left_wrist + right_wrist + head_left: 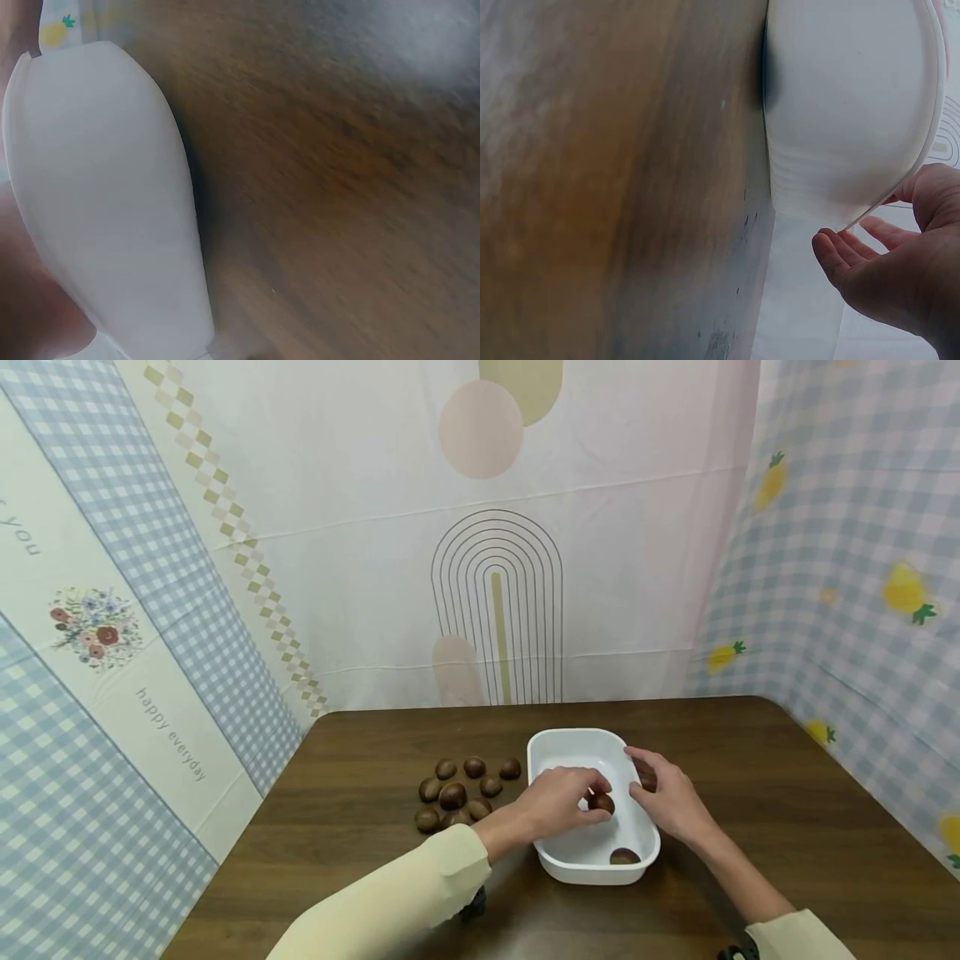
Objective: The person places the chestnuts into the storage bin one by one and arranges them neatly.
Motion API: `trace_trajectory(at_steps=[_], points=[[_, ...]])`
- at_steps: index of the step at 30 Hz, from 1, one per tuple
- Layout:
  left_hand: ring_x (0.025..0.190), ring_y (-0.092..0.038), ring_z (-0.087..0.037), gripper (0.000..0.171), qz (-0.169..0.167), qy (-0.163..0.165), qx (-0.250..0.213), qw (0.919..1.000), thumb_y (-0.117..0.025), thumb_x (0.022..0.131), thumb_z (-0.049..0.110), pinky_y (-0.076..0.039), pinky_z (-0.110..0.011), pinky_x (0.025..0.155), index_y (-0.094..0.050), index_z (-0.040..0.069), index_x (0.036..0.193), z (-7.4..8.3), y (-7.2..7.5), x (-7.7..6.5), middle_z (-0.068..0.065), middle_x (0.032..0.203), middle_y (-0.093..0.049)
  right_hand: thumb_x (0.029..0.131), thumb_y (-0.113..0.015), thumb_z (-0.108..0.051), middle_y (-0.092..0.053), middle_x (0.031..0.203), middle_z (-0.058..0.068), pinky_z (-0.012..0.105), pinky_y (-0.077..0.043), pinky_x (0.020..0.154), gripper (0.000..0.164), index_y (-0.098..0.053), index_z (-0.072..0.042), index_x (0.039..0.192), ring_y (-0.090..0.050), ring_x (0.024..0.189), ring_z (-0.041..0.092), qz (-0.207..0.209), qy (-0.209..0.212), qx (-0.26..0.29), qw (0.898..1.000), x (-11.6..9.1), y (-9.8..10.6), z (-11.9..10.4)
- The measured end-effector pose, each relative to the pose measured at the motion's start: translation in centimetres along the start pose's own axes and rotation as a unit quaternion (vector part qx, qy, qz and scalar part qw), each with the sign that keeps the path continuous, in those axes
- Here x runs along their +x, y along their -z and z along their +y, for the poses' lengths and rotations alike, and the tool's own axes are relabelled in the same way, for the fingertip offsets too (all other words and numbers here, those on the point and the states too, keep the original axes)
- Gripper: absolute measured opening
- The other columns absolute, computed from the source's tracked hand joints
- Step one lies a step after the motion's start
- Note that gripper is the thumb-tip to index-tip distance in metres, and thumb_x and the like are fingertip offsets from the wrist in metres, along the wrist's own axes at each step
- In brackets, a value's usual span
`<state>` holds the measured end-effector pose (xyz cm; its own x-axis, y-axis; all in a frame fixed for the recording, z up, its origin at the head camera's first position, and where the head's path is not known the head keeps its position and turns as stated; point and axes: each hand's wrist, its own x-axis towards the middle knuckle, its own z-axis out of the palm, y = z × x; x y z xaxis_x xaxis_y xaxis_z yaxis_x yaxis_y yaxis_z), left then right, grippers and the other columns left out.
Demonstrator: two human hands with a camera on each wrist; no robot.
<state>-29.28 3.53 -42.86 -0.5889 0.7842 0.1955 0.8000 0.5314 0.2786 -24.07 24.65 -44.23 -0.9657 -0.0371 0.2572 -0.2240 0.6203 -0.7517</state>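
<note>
A white plastic basin (643, 827) stands on the wooden table. Over its inside, my left hand (558, 797) pinches a brown chestnut (602, 804) between thumb and fingers. Another chestnut (624, 857) lies in the basin's near right corner. My right hand (675, 797) rests at the right rim, its fingers spread and fairly straight, fingertips touching the edge. In the right wrist view these fingertips (823, 241) are right at the rim of the basin (847, 97). The left wrist view shows mostly the outer wall of the basin (112, 202); the held chestnut is hidden there.
Left of the basin lies a loose group of several chestnuts (453, 796) on the dark wooden table (360, 860). A patterned cloth (360, 593) hangs behind the table, and a checked cloth (862, 652) hangs on the right.
</note>
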Motion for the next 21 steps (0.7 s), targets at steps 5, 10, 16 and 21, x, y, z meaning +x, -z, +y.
trace_trajectory(at_steps=[5,10,16,21], points=[[0.095,-0.064,0.008,0.034,-0.019,0.0,0.02,0.9996,-0.08,0.098,0.037,-0.048,-0.016,0.09,-0.073,0.019,0.125,0.8,-0.6,0.5,0.016,0.11,-0.074,0.099,-0.063,0.002,-0.055,0.143,0.039,0.061,-0.056,0.097,0.054,-0.048,0.009,0.151,-0.064,0.121,0.052,-0.002,-0.001,0.0,1.0,0.0,0.0,0.3],[0.092,-0.063,0.009,0.034,-0.036,0.009,0.02,0.9991,-0.081,0.097,0.039,-0.048,-0.014,0.085,-0.073,0.021,0.125,1.6,-1.4,0.9,0.018,0.111,-0.074,0.099,-0.063,0.003,-0.056,0.141,0.039,0.063,-0.054,0.099,0.054,-0.048,0.01,0.151,-0.064,0.121,0.052,-0.001,0.004,0.002,1.0,0.1,0.0,0.6],[0.093,-0.062,0.012,0.034,-0.048,0.002,0.019,0.9987,-0.079,0.097,0.042,-0.048,-0.014,0.085,-0.073,0.023,0.124,2.2,-2.0,1.1,0.02,0.11,-0.074,0.1,-0.063,0.002,-0.056,0.142,0.038,0.063,-0.053,0.1,0.055,-0.047,0.008,0.152,-0.064,0.122,0.052,-0.004,-0.001,0.006,1.0,0.2,0.0,0.7],[0.091,-0.061,0.013,0.033,-0.055,-0.011,0.013,0.9983,-0.078,0.098,0.043,-0.047,-0.012,0.083,-0.072,0.023,0.124,2.4,-2.5,1.1,0.019,0.111,-0.075,0.1,-0.063,0.001,-0.054,0.145,0.038,0.062,-0.053,0.101,0.056,-0.046,0.007,0.154,-0.062,0.126,0.051,-0.011,-0.011,0.009,1.0,0.3,0.0,0.7]])
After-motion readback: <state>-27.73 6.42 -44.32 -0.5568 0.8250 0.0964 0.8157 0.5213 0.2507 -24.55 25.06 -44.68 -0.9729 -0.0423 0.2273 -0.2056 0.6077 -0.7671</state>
